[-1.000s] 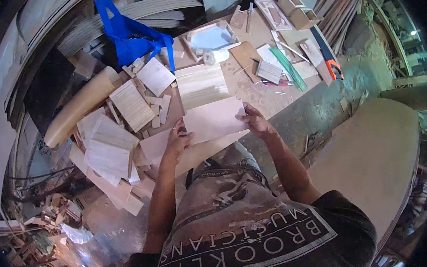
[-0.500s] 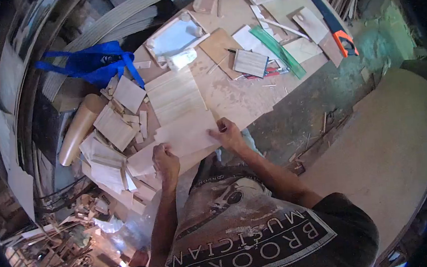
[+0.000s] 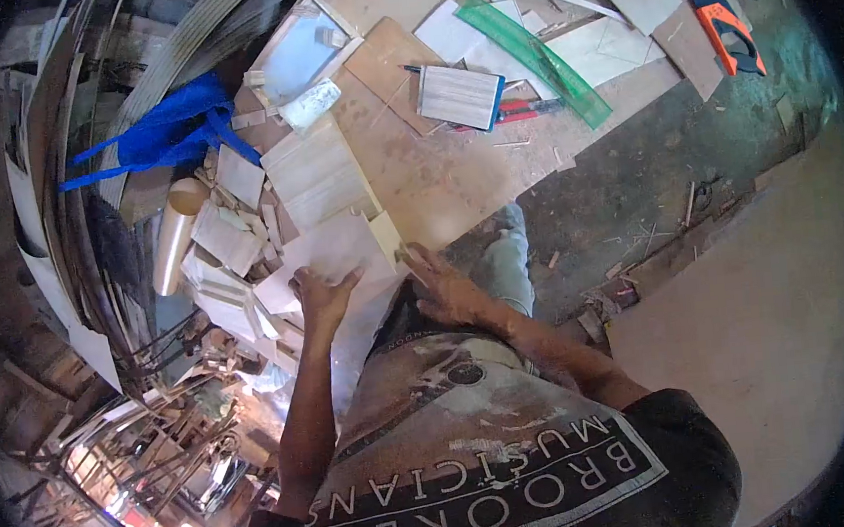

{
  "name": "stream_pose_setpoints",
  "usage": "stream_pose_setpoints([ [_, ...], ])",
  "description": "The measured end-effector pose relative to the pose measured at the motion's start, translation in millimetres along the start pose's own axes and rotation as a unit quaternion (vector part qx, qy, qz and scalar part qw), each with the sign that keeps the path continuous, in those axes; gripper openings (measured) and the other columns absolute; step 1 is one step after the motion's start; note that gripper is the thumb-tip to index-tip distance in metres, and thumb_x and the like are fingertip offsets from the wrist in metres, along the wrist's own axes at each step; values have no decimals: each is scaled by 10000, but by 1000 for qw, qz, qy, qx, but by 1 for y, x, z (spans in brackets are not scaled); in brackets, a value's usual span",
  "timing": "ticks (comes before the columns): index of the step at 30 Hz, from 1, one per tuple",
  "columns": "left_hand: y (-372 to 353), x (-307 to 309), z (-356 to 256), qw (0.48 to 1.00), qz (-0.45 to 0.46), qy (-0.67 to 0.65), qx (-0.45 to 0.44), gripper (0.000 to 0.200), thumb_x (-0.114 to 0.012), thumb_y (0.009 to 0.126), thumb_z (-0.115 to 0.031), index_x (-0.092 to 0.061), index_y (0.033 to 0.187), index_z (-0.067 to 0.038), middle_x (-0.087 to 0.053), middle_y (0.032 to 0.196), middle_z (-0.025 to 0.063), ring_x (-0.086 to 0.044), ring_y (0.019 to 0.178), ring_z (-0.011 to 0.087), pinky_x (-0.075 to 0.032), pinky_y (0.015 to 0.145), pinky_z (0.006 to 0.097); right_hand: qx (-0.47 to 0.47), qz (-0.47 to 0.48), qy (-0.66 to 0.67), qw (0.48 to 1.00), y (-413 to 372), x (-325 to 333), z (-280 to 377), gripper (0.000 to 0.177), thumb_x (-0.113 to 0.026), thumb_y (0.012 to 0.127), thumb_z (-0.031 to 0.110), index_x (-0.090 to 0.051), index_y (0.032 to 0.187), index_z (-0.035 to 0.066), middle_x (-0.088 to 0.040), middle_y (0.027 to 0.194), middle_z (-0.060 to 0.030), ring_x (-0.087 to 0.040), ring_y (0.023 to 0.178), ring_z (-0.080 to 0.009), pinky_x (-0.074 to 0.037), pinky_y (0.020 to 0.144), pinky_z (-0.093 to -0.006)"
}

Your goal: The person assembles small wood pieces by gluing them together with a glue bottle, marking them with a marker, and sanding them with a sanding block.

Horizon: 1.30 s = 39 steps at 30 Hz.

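A pale thin sheet [image 3: 327,254] lies at the near edge of the workbench, overlapping a light wooden panel [image 3: 321,177]. My left hand [image 3: 323,296] rests at the sheet's near edge, thumb and fingers spread apart. At the sheet's right side, by a narrow light strip [image 3: 385,235], is my right hand [image 3: 440,284], its fingers extended and apart. Neither hand visibly grips anything. Beyond the panel lies a whitish bundle [image 3: 310,104].
Wood offcuts [image 3: 227,237], a brown tube [image 3: 179,238] and a blue bag [image 3: 174,129] are at the left. Further up are a notebook [image 3: 458,97], a green ruler [image 3: 535,61] and an orange-handled saw [image 3: 729,36]. A large board [image 3: 745,337] lies at the right.
The view has shifted, bringing the bench closer. Both hands have opened from the sheet's edge, and my right hand's fingers have stretched out. A narrow strip now shows beside the sheet.
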<state>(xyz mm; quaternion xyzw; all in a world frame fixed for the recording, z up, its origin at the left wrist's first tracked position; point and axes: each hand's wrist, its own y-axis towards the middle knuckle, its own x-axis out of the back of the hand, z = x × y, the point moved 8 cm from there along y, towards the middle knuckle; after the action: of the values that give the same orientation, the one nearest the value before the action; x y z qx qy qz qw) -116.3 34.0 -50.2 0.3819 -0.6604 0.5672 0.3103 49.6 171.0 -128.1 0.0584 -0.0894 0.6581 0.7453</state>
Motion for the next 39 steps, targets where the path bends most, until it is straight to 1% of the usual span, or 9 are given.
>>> stream_pose_setpoints([
  [2,-2,1,1,1000,-10,14,14,1032,-895,607,-426,-350,1251,168,-450,1225,316,-393,1219,403,-367,1026,477,-28,69,19,997,13,1,6,933,-647,765,81,-114,1530,104,-104,1566,-228,-498,1208,-445,-458,982,-499],
  [6,7,-4,4,1000,22,7,-1,1024,-899,601,-420,-355,1255,151,-454,1225,298,-403,1229,393,-392,1014,441,-47,107,35,993,41,11,9,971,-641,741,42,-98,1538,163,-88,1565,-243,-551,1128,-469,-489,945,-495],
  [15,10,-4,15,999,-17,5,46,1082,-916,556,-390,-311,1270,152,-396,1274,319,-381,1225,440,-370,1031,482,61,138,-84,985,6,17,-12,763,-583,797,-10,-319,1479,208,-176,1535,-233,-589,1051,-438,-530,894,-460],
  [20,9,-7,19,999,-14,-22,36,1156,-921,528,-418,-272,1294,155,-334,1334,357,-282,1293,478,-297,1081,514,-28,-65,-107,992,40,100,-20,445,-557,790,-13,-573,1222,93,-518,1324,-181,-579,1103,-383,-507,901,-442],
  [23,8,-2,20,998,-36,-23,42,1284,-906,517,-482,-183,1371,149,-204,1428,398,-133,1381,508,-195,1124,556,28,-203,-206,957,62,140,-32,274,-557,820,53,-577,1089,2,-586,1116,-210,-552,1032,-445,-460,914,-487],
  [25,7,-1,28,996,-58,-15,63,1362,-896,511,-519,-124,1419,138,-117,1474,413,-54,1413,516,-136,1137,583,-43,-287,-329,899,65,179,-8,250,-568,809,50,-572,1052,-2,-591,1098,-212,-539,1029,-436,-435,904,-512],
  [27,14,-15,40,991,29,-73,104,1467,-883,489,-573,-21,1476,85,11,1503,408,58,1424,518,-63,1133,620,-14,-356,-310,881,66,203,-4,263,-581,793,39,-567,1055,13,-589,1086,-201,-531,1038,-415,-413,900,-520],
  [36,2,-5,43,986,-5,-144,85,1419,-886,472,-574,-96,1513,-20,5,1563,294,-24,1441,482,-150,1113,638,103,-72,-264,956,122,85,57,325,-629,766,24,-584,1087,51,-597,1115,-159,-539,1084,-383,-412,929,-489],
  [39,-4,-1,44,981,-17,-172,85,1353,-872,482,-573,-169,1508,-39,-26,1584,237,-50,1446,466,-165,1110,636,170,47,-310,934,157,8,99,339,-606,793,74,-576,1130,65,-596,1157,-154,-531,1122,-351,-386,960,-505],
])
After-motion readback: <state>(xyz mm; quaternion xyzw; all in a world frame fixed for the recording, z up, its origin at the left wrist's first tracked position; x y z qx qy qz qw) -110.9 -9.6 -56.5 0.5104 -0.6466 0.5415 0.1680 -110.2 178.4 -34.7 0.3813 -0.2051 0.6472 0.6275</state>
